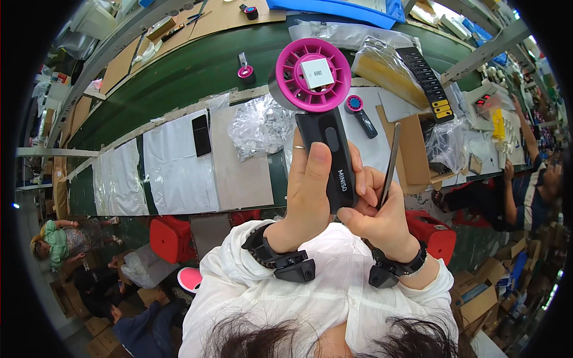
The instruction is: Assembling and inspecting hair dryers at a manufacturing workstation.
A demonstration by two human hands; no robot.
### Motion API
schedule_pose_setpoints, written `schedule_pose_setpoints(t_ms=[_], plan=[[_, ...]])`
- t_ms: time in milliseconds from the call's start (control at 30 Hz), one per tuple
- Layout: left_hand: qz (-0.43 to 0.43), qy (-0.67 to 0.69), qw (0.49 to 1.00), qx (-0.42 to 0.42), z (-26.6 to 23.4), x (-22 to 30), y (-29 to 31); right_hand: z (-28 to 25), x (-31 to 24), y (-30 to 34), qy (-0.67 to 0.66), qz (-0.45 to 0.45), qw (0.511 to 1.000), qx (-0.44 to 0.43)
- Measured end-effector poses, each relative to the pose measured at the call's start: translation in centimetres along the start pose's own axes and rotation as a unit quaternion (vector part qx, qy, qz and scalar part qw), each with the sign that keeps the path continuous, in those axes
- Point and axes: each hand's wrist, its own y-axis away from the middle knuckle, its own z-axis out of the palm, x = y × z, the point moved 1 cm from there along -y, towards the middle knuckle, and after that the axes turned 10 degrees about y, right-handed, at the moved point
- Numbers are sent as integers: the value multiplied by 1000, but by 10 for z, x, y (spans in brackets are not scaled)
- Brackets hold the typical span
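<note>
A handheld fan [338, 173] with a black handle and a round pink head [285, 76] is held up in front of me. A white square piece [317, 73] sits at the middle of the head. My left hand [310, 185] is closed round the handle, thumb along its left side. My right hand [385, 209] is closed on a slim, pointed metal tool like tweezers [391, 161], tip up. Its fingers also touch the handle's lower end. Behind the fan, a bag of small white pieces [262, 126] lies on the bench.
A smaller pink-and-black fan [364, 119] lies right of the held one, near an open cardboard box [412, 149]. Another fan [245, 70] rests on the green belt [197, 68]. A black phone [202, 135] lies left. Red stools [173, 238] stand below the bench; other people sit at both sides.
</note>
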Motion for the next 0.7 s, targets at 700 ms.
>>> schedule_pose_setpoints(t_ms=[700], plan=[[-73,24,996,54,-23,7,-16,-64,35,-35,-114,-45,992,35]])
